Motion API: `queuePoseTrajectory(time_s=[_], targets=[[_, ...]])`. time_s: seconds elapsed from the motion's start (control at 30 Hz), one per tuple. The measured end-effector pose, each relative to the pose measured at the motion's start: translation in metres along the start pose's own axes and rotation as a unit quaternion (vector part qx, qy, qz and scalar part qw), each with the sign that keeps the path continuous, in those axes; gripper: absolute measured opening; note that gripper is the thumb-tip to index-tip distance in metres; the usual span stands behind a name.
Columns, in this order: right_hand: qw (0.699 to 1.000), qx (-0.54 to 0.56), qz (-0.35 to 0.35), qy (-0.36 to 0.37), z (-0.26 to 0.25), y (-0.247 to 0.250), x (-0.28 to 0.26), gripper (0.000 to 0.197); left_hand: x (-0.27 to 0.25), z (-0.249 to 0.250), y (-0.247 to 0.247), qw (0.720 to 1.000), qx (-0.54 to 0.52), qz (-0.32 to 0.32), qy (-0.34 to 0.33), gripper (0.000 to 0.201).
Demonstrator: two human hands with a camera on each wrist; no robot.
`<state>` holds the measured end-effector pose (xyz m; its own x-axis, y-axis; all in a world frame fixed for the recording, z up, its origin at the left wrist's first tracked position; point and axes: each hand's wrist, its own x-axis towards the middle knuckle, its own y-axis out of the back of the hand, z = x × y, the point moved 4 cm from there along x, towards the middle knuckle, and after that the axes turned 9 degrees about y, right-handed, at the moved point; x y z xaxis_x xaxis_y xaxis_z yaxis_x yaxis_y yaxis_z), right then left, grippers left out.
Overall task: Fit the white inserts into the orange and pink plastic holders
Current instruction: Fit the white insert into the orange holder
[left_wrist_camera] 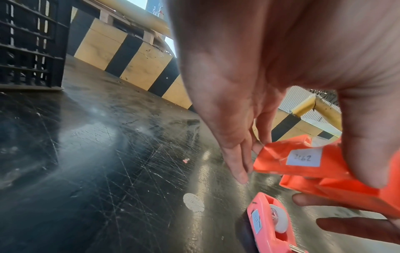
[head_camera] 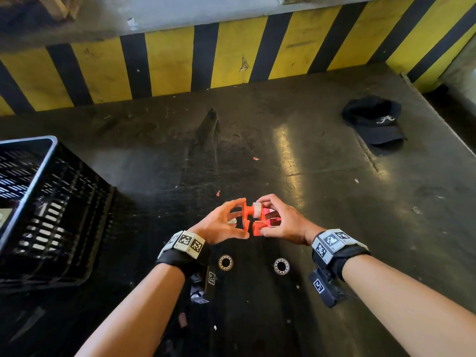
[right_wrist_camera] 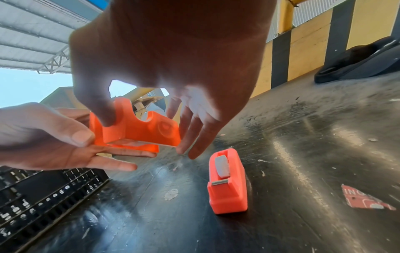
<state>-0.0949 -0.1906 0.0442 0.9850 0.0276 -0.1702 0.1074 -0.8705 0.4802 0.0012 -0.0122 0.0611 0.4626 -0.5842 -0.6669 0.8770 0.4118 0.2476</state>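
Centre frame, the orange plastic holder is held off the dark scratched tabletop between both hands, white round insert at its top. Left hand grips one end, right hand the other. Pink plastic holder stands just beneath, insert already seated.

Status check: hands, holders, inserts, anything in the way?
Both hands grip the orange holder, white insert going in. Pink holder on the table, insert seated. Nothing in the way.
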Motion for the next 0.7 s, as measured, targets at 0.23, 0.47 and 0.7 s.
queuePoseTrajectory(time_s=[0.23, 0.47, 0.7], targets=[[1.0, 0.019, 0.006, 0.006, -0.0036, 0.0027, -0.0048, 0.071, -0.0029, -0.0006, -0.0008, 1.0, -0.01, -0.017, 0.008, 0.099], [0.999, 0.037, 0.006, 0.003, -0.0032, 0.0036, -0.0057, 0.067, -0.0065, -0.0047, -0.006, 0.999, -0.041, -0.028, 0.02, 0.096], [0.998, 0.054, -0.011, 0.004, -0.0098, 0.0025, -0.0028, 0.065, -0.0091, -0.0022, -0.005, 0.999, 0.023, -0.028, -0.009, 0.102]])
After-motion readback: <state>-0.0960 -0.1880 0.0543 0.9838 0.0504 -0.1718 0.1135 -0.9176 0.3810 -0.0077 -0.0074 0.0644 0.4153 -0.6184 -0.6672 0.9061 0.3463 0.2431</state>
